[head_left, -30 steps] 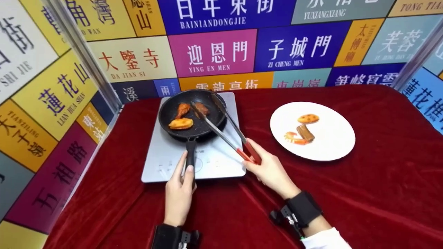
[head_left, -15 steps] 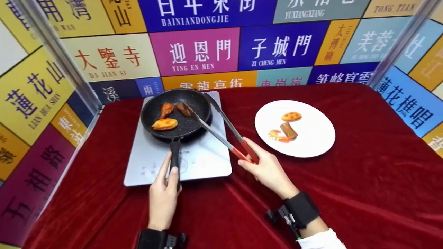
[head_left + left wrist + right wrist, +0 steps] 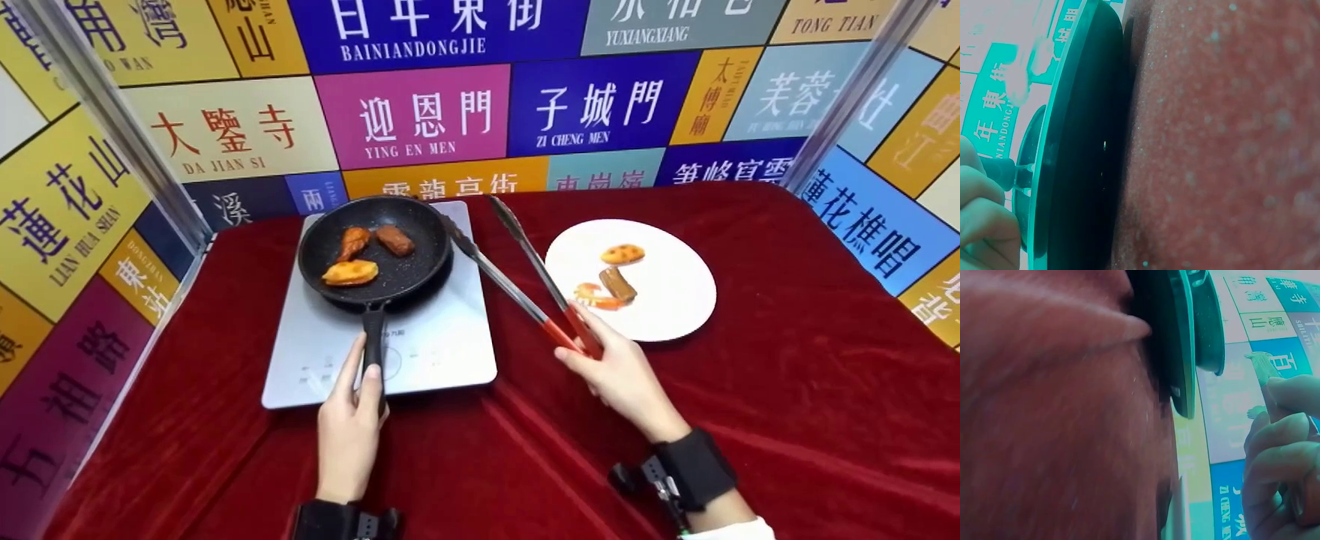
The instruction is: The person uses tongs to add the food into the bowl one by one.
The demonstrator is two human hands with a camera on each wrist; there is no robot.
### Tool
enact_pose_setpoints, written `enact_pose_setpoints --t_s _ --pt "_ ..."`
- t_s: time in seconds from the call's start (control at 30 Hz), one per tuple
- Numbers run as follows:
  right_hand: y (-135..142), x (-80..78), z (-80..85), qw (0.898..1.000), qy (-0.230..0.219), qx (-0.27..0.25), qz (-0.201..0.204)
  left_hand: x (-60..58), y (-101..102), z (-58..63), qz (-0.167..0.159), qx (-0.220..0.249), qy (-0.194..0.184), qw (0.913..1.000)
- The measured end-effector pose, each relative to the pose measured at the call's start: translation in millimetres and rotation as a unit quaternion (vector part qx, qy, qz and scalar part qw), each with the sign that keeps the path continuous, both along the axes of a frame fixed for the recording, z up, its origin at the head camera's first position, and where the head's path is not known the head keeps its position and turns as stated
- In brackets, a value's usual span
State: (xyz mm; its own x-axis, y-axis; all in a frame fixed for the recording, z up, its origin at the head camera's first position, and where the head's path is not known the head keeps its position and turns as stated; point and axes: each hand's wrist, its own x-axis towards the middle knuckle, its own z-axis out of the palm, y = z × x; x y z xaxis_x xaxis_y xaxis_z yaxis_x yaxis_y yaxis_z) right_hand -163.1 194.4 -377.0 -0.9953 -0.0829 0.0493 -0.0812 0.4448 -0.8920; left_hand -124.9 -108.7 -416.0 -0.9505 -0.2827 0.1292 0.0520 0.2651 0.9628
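My left hand (image 3: pixel 349 427) grips the black handle (image 3: pixel 373 337) of a frying pan (image 3: pixel 405 276). The pan holds a reddish-brown drumstick (image 3: pixel 354 242), a brown block-like piece of food (image 3: pixel 394 240) and a yellow oval piece (image 3: pixel 350 273) with browned spots. My right hand (image 3: pixel 621 379) holds metal tongs (image 3: pixel 512 291) by their red grips. The tongs are spread with nothing between their tips, right of the pan. In the left wrist view, curled fingers (image 3: pixel 988 219) wrap the handle; in the right wrist view, fingers (image 3: pixel 1280 461) are curled at the tongs, partly out of frame.
Under the pan is a flat silver induction cooktop (image 3: pixel 442 367). A white plate (image 3: pixel 675 300) to the right bears a spotted yellow oval piece (image 3: pixel 622 254), a brown piece (image 3: pixel 617 283) and a shrimp (image 3: pixel 600 297). Red cloth (image 3: pixel 525 465) covers the table; a sign-printed wall (image 3: pixel 420 112) stands behind.
The tongs have left the brown piece and moved right, out of the pan, with my right hand. The brown piece stays in the pan. My left hand keeps its grip on the handle.
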Motion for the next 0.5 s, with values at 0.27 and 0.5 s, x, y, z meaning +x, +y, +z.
enact_pose_setpoints --t_s 0.27,0.5 --pt "37 0.6 -29.0 0.999 0.002 0.029 -0.035 -0.5 -1 0.4 -0.003 -0.001 -0.004 1.0" --pt "59 5.5 -26.1 0.998 -0.01 0.025 -0.062 -0.3 0 0.1 -0.007 0.008 0.001 0.9999"
